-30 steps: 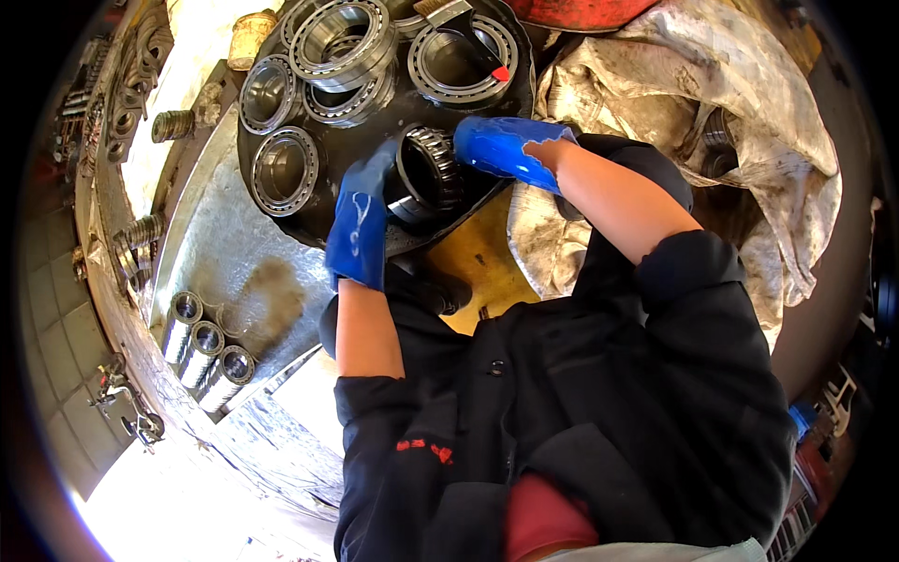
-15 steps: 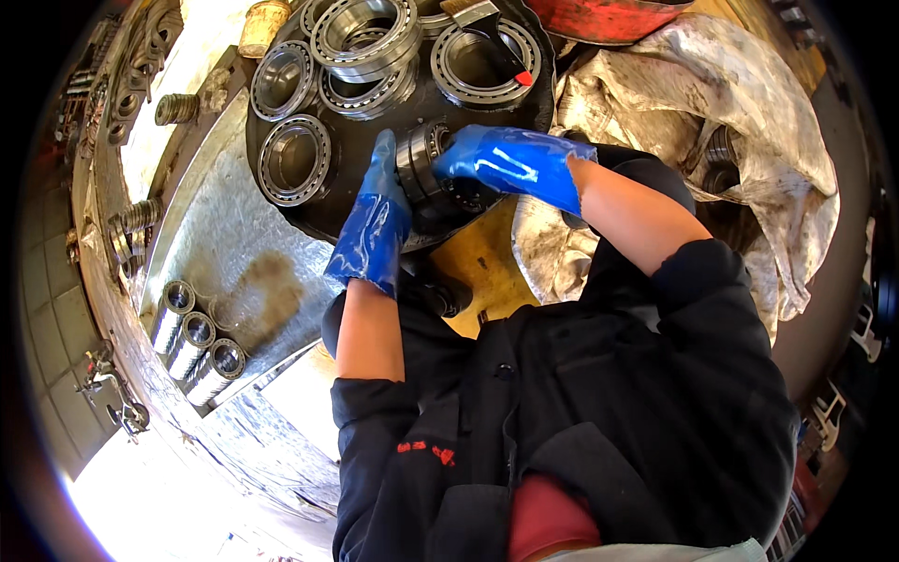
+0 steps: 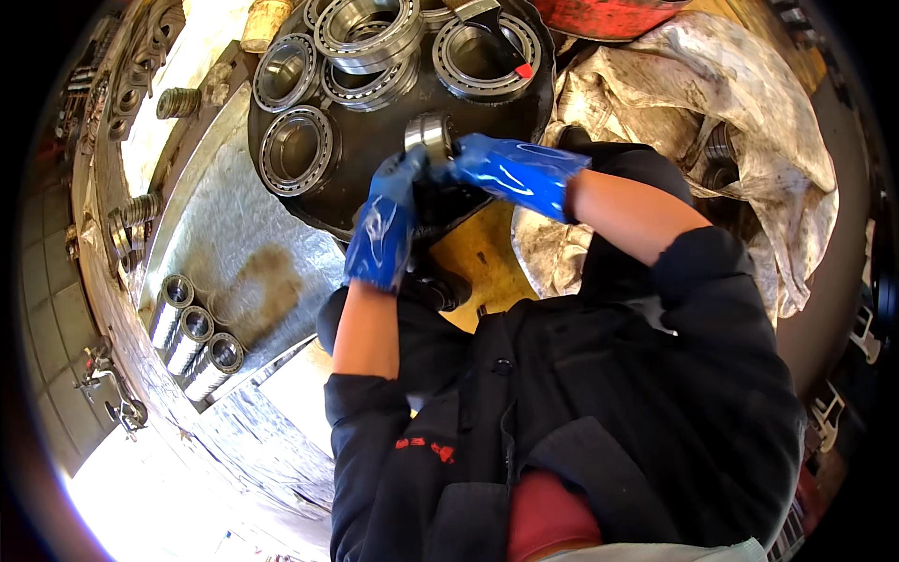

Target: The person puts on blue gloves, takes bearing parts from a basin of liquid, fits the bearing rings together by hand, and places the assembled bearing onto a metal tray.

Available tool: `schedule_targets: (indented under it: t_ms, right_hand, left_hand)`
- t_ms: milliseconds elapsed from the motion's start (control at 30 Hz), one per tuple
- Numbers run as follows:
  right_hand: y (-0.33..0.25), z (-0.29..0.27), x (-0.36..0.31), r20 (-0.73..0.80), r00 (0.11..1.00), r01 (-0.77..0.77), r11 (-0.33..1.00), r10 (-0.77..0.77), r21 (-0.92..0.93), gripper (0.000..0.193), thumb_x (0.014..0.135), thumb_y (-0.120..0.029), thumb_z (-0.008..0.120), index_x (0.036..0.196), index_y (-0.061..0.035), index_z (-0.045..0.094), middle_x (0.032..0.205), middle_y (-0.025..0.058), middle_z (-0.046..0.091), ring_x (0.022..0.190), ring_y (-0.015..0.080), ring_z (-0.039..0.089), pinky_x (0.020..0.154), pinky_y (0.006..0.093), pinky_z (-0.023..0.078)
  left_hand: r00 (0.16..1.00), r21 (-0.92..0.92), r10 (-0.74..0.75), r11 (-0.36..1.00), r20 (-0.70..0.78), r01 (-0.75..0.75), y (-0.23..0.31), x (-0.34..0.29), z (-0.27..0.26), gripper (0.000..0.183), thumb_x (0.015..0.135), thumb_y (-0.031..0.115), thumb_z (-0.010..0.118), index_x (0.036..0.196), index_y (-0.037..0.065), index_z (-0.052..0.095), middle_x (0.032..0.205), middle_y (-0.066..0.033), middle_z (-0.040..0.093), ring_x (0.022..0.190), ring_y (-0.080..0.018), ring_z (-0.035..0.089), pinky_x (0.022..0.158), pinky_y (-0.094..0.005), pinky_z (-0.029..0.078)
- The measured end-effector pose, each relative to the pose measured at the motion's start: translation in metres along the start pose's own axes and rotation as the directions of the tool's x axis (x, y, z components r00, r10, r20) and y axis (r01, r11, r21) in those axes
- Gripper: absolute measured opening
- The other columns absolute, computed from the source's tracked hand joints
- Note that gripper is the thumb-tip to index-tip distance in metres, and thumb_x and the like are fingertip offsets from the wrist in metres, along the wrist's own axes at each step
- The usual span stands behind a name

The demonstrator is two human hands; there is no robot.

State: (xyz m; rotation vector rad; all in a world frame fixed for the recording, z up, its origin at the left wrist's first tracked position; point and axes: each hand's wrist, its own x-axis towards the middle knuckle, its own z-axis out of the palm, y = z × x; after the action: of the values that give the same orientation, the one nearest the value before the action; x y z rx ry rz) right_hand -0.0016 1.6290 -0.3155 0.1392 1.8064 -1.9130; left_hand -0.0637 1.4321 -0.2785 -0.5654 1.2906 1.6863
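A steel roller bearing (image 3: 429,133) is held between my two hands near the close edge of a round black tray (image 3: 375,140). My left hand (image 3: 395,178), in a blue rubber glove, has its fingers bent in against the bearing's lower left side. On the other side my right hand (image 3: 482,161), gloved alike, grips the bearing's lower right. Both sets of fingertips are partly hidden and slightly blurred. Farther back on the tray lie several larger bearings, among them one at the left (image 3: 296,152) and one at the right (image 3: 486,58), with a brush (image 3: 494,36) across the latter.
Left of the tray is a metal-topped bench (image 3: 248,234) with three stacks of bearing rings (image 3: 217,361). A wooden-looking block (image 3: 263,25) stands at the far left. A stained cloth (image 3: 655,84) is heaped at the right, below a red container (image 3: 604,17).
The bearing between my hands has turned and shifted slightly away from me. My left fingers, straight along its side before, are now bent, and my right hand has moved lower on it.
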Motion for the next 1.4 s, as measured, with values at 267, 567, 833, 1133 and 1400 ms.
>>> schedule_targets:
  t_ms: [267,567,833,1133,1400]
  right_hand:
    - [-0.130,0.018,-0.037,-0.010,0.978,-0.178,0.819,0.207,-0.546,0.029,0.093,-0.025,0.064,0.116,-0.0091,0.073,0.099,0.0109,0.074,0.081,0.0184,0.065,0.076,0.0352,0.051]
    - [-0.081,0.022,-0.001,-0.074,0.947,0.285,0.921,-0.314,-0.265,0.040,0.106,-0.028,0.045,0.132,-0.0033,0.064,0.127,0.0179,0.068,0.120,0.0264,0.061,0.104,0.0351,0.044]
    - [-0.041,0.000,0.003,0.084,0.978,-0.069,0.681,0.189,-0.729,0.056,0.075,-0.051,0.084,0.105,-0.0042,0.076,0.087,0.0160,0.074,0.079,0.0261,0.070,0.072,0.0435,0.054]
    - [-0.089,0.017,-0.002,0.015,0.996,0.092,0.932,-0.093,-0.350,0.040,0.105,-0.032,0.049,0.131,-0.0065,0.064,0.131,0.0161,0.065,0.117,0.0267,0.062,0.100,0.0371,0.045]
    - [-0.081,0.021,-0.013,-0.091,0.988,-0.135,0.978,0.122,-0.157,0.034,0.100,-0.028,0.058,0.118,-0.0023,0.071,0.097,0.0124,0.073,0.094,0.0225,0.069,0.087,0.0354,0.051]
  left_hand:
    - [0.988,0.267,0.144,0.956,-0.058,-0.123,0.021,-0.024,-0.003,0.040,0.098,0.022,0.068,0.130,-0.001,0.062,0.107,-0.0113,0.072,0.097,-0.0187,0.069,0.089,-0.0327,0.055]
    - [0.820,0.927,0.500,0.082,0.280,-0.367,0.034,0.034,-0.019,0.035,0.097,0.024,0.069,0.124,0.002,0.065,0.106,-0.0104,0.072,0.087,-0.0180,0.069,0.080,-0.0304,0.055]
    - [0.885,0.583,0.240,0.678,0.400,-0.448,-0.013,-0.013,-0.044,0.035,0.096,0.027,0.072,0.121,0.003,0.067,0.104,-0.0056,0.071,0.080,-0.0140,0.066,0.074,-0.0267,0.053]
    - [0.766,0.921,0.539,-0.049,0.349,-0.386,0.036,0.016,-0.024,0.057,0.092,0.022,0.068,0.144,0.006,0.051,0.130,-0.0209,0.066,0.122,-0.0320,0.064,0.103,-0.0364,0.050]
    - [0.902,0.690,0.426,0.634,0.066,-0.349,-0.003,0.023,-0.037,0.048,0.095,0.025,0.069,0.136,0.003,0.058,0.119,-0.0133,0.070,0.110,-0.0231,0.066,0.097,-0.0343,0.052]
